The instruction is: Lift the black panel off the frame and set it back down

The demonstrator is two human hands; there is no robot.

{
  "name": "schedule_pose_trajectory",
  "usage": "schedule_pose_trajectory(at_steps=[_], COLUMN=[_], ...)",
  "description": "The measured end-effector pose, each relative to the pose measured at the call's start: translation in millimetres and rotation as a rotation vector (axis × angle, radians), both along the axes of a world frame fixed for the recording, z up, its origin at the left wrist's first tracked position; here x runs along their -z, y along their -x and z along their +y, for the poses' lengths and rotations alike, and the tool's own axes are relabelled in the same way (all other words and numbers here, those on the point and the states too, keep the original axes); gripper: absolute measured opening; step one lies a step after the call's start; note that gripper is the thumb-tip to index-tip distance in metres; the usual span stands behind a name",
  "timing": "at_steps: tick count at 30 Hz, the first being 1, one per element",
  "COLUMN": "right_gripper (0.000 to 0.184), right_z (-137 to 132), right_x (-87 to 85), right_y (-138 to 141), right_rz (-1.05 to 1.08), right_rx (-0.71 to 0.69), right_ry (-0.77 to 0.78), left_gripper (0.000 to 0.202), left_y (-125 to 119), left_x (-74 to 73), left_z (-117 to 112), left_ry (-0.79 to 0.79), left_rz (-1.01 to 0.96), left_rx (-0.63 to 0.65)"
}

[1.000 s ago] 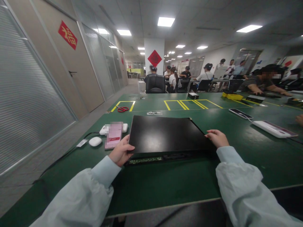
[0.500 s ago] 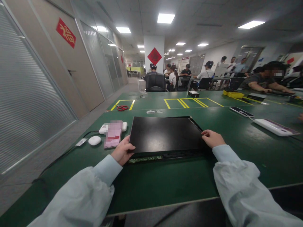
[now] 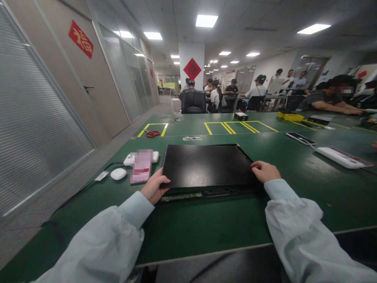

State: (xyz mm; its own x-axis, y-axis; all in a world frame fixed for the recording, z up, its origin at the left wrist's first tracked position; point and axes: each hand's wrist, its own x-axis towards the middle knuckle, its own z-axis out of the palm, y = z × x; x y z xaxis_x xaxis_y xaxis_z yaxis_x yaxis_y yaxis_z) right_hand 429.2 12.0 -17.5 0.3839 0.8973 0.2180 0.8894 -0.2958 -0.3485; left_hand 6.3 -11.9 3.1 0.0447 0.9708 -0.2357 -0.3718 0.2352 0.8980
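A flat black display panel [image 3: 206, 165] lies tilted over a dark frame [image 3: 229, 192] on the green table. Along the frame's near side a green circuit board strip [image 3: 182, 196] shows. My left hand [image 3: 154, 184] grips the panel's left edge near its front corner, thumb on top and fingers beneath. At the right edge my right hand [image 3: 265, 172] is closed, thumb and fingers pinching the rim; whether it holds the panel alone or also the frame beneath, I cannot tell. The panel's underside is hidden.
Left of the panel lie a pink phone [image 3: 141, 167], a white rounded case [image 3: 118, 174] and a cable. Red scissors [image 3: 152, 134] and small pieces [image 3: 192, 138] lie beyond. To the right are another phone [image 3: 300, 138] and a white device [image 3: 338, 157]. A co-worker [image 3: 330, 98] sits at far right.
The panel has shifted very slightly to the right at its left side, and its near edge has risen a little. My left hand moved with it; my right hand stays nearly still.
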Motion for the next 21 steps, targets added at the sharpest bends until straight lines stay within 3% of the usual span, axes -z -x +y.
schedule_pose_trajectory(at_steps=[14, 21], right_gripper=[0.027, 0.029], right_z=[0.6, 1.1], right_x=[2.3, 1.4], right_y=[1.7, 2.2], right_rz=[-0.01, 0.027], right_rx=[0.024, 0.029], right_ry=[-0.033, 0.001], left_gripper=[0.063, 0.065], left_y=[-5.5, 2.0], left_x=[-3.1, 7.0], left_z=[-0.8, 4.1], left_ry=[0.032, -0.231], left_rz=[0.013, 0.101], left_rx=[-0.084, -0.004])
